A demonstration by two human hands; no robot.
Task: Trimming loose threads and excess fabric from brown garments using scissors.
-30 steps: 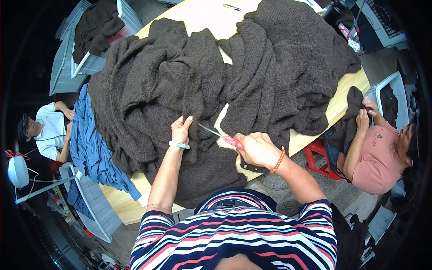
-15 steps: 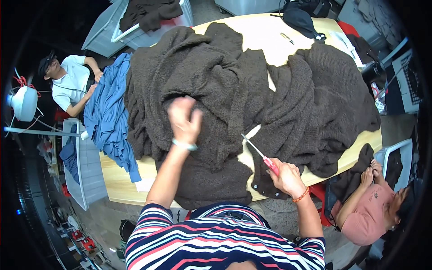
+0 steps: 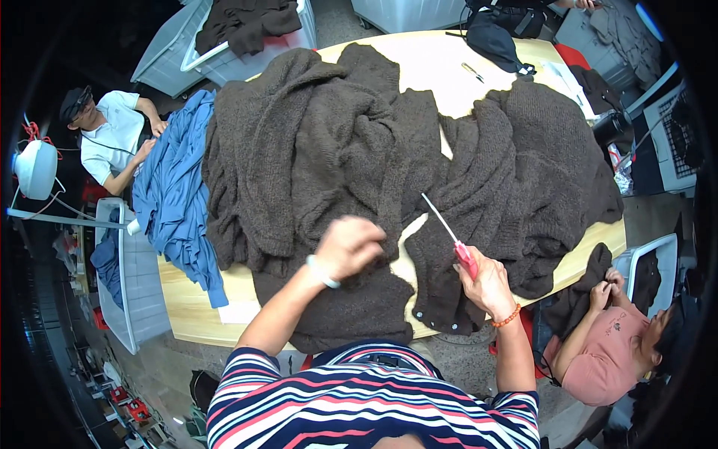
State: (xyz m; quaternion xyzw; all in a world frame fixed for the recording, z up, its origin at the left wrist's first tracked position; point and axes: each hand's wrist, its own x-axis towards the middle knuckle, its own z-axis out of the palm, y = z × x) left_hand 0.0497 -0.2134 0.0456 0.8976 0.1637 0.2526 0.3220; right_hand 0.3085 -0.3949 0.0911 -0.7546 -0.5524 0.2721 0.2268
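My right hand (image 3: 486, 283) is closed around a red-handled tool with a long thin metal shaft (image 3: 465, 258). Its tip points up and away, over the gap between the brown knit garments. My left hand (image 3: 350, 245) hovers over or touches the near part of a large heap of brown knit clothing (image 3: 329, 142); its fingers look curled but are smeared by motion. Under that hand lies a flatter brown piece (image 3: 351, 303) at the table edge. To the right, another brown garment (image 3: 546, 165) is spread, and its near corner with snap buttons (image 3: 437, 318) sits below the tool.
Blue garments (image 3: 176, 202) hang over the left of the wooden table (image 3: 198, 318), where a person in white works. A person in pink handles brown cloth at the right. Grey bins (image 3: 131, 284) stand around; a black bag (image 3: 493, 41) and a small pen-like tool (image 3: 473, 72) lie at the far side.
My left hand has come nearer and to the right, off the middle of the brown heap. My right hand has shifted slightly right, with the red-handled tool still in it.
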